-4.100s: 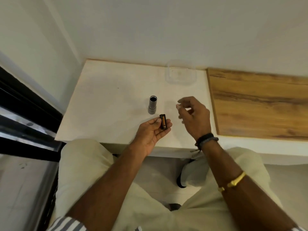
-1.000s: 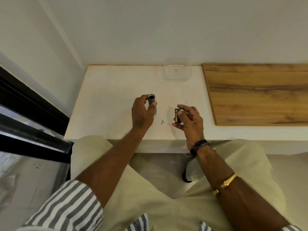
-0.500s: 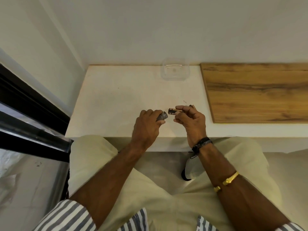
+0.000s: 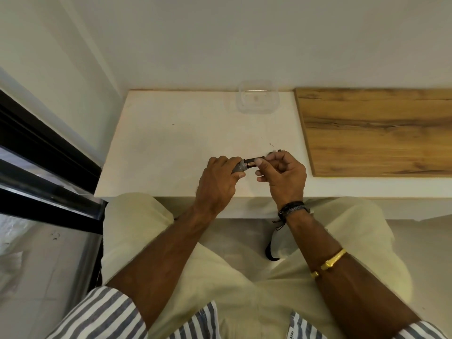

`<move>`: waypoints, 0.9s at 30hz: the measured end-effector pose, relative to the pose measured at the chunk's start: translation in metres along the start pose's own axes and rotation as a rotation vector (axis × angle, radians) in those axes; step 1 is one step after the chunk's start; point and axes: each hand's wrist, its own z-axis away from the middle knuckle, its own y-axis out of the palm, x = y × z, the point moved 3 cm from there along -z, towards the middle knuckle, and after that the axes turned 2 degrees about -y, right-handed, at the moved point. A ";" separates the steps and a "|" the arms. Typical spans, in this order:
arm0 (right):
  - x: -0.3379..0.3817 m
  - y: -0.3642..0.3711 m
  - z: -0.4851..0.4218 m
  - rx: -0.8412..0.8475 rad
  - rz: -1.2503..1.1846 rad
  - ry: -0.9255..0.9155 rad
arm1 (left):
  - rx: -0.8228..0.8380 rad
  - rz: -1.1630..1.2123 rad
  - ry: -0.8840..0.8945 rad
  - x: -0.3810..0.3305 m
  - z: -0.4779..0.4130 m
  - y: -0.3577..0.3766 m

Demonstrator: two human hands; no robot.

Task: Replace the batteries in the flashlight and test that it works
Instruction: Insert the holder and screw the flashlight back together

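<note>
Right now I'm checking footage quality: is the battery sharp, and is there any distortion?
Head view: the battery and flashlight body look small and soft, label unreadable; wide-angle bending slants the wall edges; light is even, with a faint glint on the clear container.

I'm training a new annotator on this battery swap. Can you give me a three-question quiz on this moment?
1. Which hand holds the flashlight body?
2. True or false: the battery is fully inside the body.
3. The clear container sits: A) near the wall, B) on the wooden board, C) on the person's lap.

Key
1. The left hand; the right hand holds the battery.
2. False: most of it sticks out.
3. A
</note>
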 end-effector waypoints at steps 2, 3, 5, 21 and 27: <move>-0.001 0.000 0.000 -0.019 0.013 -0.004 | 0.005 0.008 0.000 -0.001 0.000 0.000; -0.001 0.000 -0.001 -0.023 0.029 -0.007 | 0.012 0.009 0.001 -0.001 0.000 0.000; -0.001 0.001 -0.001 -0.016 0.074 -0.018 | 0.031 0.008 0.021 -0.003 0.000 0.002; -0.022 -0.019 -0.045 -0.096 0.740 -0.047 | 0.099 0.027 -0.004 0.003 -0.007 0.010; -0.038 -0.012 -0.060 0.032 0.992 -0.041 | 0.124 0.067 -0.002 0.010 -0.004 0.014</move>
